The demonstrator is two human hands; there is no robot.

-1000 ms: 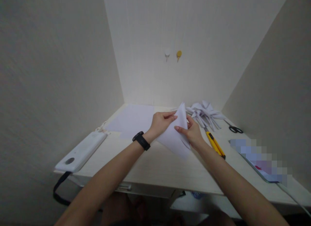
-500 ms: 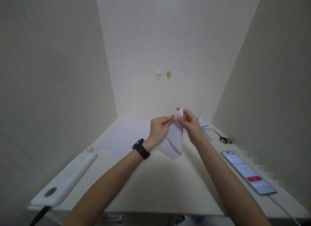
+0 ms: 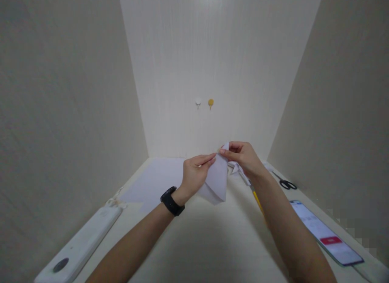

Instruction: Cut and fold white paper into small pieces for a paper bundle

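Between my hands a folded sheet of white paper (image 3: 217, 178) is held up over the table, a diagonal fold edge showing on its lower part. My left hand (image 3: 197, 173), with a black watch (image 3: 172, 201) at the wrist, pinches the paper's upper left side between thumb and fingers. At the top corner, my right hand (image 3: 243, 156) is closed on the paper, thumb in front and fingers partly behind it. Flat white sheets (image 3: 154, 175) lie on the table behind my left hand. Folded white paper pieces (image 3: 237, 169) lie behind my right wrist.
Black-handled scissors (image 3: 287, 185) and a lit phone (image 3: 330, 234) with a cable lie on the right. A yellow stick-like thing (image 3: 257, 198) shows beside my right forearm. At left rests a long white device (image 3: 82, 244). Two hooks (image 3: 210, 102) hang on the back wall.
The view has tilted up slightly, so the table things sit lower. My right hand has turned and its grip on the paper's top corner has shifted. The yellow stick-like thing has come into view.
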